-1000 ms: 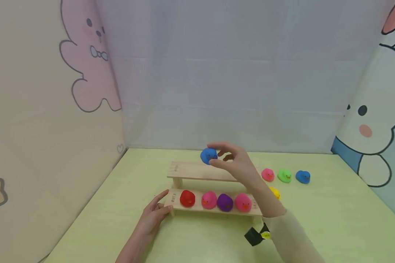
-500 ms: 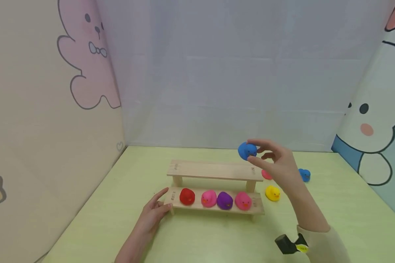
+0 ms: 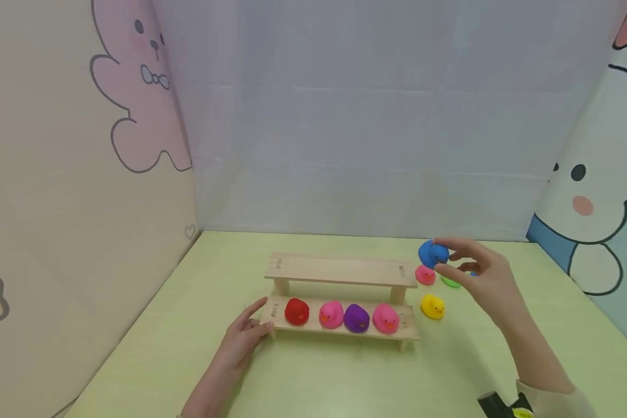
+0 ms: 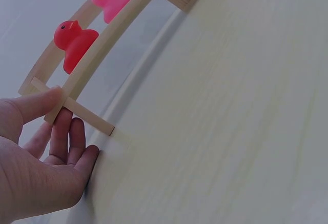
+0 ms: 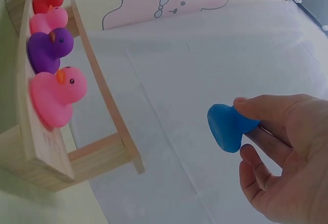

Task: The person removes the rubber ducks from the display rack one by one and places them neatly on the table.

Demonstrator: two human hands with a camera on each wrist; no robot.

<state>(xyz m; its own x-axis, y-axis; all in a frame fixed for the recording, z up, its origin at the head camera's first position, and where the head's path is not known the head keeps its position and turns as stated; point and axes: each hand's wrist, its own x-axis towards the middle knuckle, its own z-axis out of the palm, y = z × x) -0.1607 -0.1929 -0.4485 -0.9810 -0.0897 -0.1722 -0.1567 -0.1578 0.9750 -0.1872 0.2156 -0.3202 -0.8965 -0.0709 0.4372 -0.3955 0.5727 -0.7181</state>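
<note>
Blue duck (image 3: pixel 432 254), one, raised at right of centre in the head view, pinched between thumb and fingertip of the right hand (image 3: pixel 483 280), whose remaining fingers are bent. Wooden two-tier stand (image 3: pixel 339 270), one, at lower centre of the frame, left end gripped between thumb and fingers of the left hand (image 3: pixel 242 338); lower shelf bearing, left to right, red duck (image 3: pixel 296 312), pink duck (image 3: pixel 331 314), purple duck (image 3: pixel 356 319), second pink duck (image 3: pixel 386 319). Table (image 3: pixel 313 380), pale green, right of stand: yellow duck (image 3: pixel 432 306), small pink duck (image 3: pixel 425 276), green duck (image 3: pixel 450 282) partly hidden.

Upper shelf (image 3: pixel 339 269) free — ducks (image 3: pixel 356 319) below
</note>
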